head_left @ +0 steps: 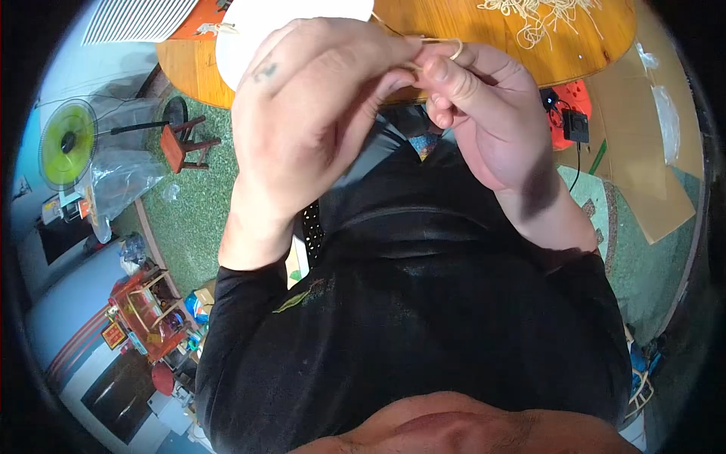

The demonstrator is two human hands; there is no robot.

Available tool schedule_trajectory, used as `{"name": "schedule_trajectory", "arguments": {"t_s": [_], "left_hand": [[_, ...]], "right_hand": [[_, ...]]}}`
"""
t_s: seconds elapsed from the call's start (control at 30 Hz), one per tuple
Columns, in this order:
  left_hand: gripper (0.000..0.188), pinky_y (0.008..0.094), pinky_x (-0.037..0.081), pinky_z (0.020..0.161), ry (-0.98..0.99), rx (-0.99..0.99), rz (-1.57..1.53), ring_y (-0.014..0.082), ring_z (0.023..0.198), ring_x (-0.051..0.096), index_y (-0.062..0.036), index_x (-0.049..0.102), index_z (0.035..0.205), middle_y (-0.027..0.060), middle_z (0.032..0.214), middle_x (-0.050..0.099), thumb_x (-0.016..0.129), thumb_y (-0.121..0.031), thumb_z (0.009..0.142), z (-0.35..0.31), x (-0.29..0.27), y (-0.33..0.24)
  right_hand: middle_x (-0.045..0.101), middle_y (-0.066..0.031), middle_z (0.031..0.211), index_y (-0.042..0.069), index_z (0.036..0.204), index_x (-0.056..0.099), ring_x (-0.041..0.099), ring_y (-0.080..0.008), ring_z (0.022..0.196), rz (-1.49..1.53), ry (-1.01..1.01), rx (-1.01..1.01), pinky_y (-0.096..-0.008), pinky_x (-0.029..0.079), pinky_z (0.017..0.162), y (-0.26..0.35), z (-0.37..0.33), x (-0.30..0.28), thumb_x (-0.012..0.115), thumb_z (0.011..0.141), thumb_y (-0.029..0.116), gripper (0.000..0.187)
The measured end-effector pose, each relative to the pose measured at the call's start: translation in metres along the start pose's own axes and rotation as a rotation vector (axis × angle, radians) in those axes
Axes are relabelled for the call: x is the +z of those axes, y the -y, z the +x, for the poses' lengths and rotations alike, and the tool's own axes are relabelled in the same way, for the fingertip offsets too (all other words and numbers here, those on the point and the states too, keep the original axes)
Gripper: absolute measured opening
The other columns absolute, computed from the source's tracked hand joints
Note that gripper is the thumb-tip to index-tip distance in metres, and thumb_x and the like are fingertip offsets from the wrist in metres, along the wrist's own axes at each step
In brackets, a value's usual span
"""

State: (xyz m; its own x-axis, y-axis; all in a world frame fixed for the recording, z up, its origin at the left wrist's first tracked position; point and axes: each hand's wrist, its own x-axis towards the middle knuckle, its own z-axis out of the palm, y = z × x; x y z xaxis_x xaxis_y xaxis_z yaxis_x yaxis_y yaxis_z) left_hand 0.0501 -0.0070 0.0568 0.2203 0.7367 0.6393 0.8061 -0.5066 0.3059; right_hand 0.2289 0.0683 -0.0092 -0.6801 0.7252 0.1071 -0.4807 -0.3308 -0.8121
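Note:
Up over the near edge of the wooden table (185, 69), my two hands meet around a thin cream cord (457, 49). My left hand (299, 113) has its thumb and fingers pinched on the cord, though its back hides most of the grip. With thumb against fingers, my right hand (495, 113) pinches the cord too, and a small loop of it curves over the fingers. One strand runs up and left from the fingertips across the table. Behind my left hand lies a white rounded object (234, 45), partly covered.
A pile of similar cream cords (541, 17) lies at the table's far right. Past the right edge are a red item (573, 98) with a black plug and cable, and cardboard (654, 189). A green fan (68, 144) and a small reddish stool (178, 147) stand left.

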Motion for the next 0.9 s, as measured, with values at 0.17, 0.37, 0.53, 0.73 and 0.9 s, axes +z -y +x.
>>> {"name": "schedule_trajectory", "arguments": {"t_s": [0.17,0.37,0.53,0.73,0.9], "left_hand": [[0.014,0.0293,0.056,0.074,0.024,0.012,0.056,0.0225,0.085,0.071,0.0033,0.073,0.093,0.0122,0.092,0.074,0.079,0.007,0.081,0.000,-0.003,-0.003],[0.009,0.0279,0.054,0.076,-0.023,-0.133,0.008,0.0195,0.084,0.069,0.0031,0.072,0.091,0.0123,0.092,0.072,0.076,0.007,0.085,-0.008,-0.001,-0.010],[0.011,0.0322,0.055,0.070,-0.070,-0.185,-0.019,0.0239,0.080,0.070,-0.0031,0.072,0.089,0.0092,0.086,0.071,0.081,0.000,0.082,-0.008,0.002,-0.010],[0.010,0.0291,0.054,0.074,-0.071,-0.236,-0.072,0.0170,0.082,0.070,-0.0025,0.071,0.097,0.0067,0.091,0.071,0.077,-0.004,0.089,-0.004,-0.003,0.000],[0.013,0.0286,0.052,0.085,0.207,-0.618,-0.296,0.0166,0.090,0.067,0.0037,0.067,0.110,0.0091,0.099,0.072,0.063,-0.003,0.100,0.020,-0.031,0.024]], "right_hand": [[0.071,-0.0040,0.102,-0.003,0.104,0.074,0.061,-0.0061,0.073,0.018,-0.071,-0.051,-0.0207,0.048,0.064,-0.004,0.000,0.003,0.071,0.098,0.010,0.014],[0.060,-0.0221,0.138,-0.010,0.111,0.063,0.071,-0.0122,0.080,-0.679,-0.017,-0.519,-0.0215,0.058,0.067,0.007,-0.009,-0.005,0.068,0.090,-0.013,0.022],[0.076,-0.0064,0.087,0.000,0.113,0.073,0.072,-0.0081,0.077,-0.358,-0.042,-0.320,-0.0213,0.057,0.066,-0.010,-0.002,0.012,0.072,0.092,-0.004,0.021],[0.075,-0.0067,0.091,-0.003,0.108,0.068,0.065,-0.0043,0.069,-0.743,0.066,-0.514,-0.0181,0.052,0.061,-0.001,0.019,-0.010,0.062,0.102,0.002,0.010],[0.065,-0.0033,0.083,0.002,0.097,0.062,0.050,-0.0035,0.059,-0.382,-0.159,-0.154,-0.0164,0.041,0.053,0.045,0.048,-0.009,0.052,0.105,0.011,0.016]]}}
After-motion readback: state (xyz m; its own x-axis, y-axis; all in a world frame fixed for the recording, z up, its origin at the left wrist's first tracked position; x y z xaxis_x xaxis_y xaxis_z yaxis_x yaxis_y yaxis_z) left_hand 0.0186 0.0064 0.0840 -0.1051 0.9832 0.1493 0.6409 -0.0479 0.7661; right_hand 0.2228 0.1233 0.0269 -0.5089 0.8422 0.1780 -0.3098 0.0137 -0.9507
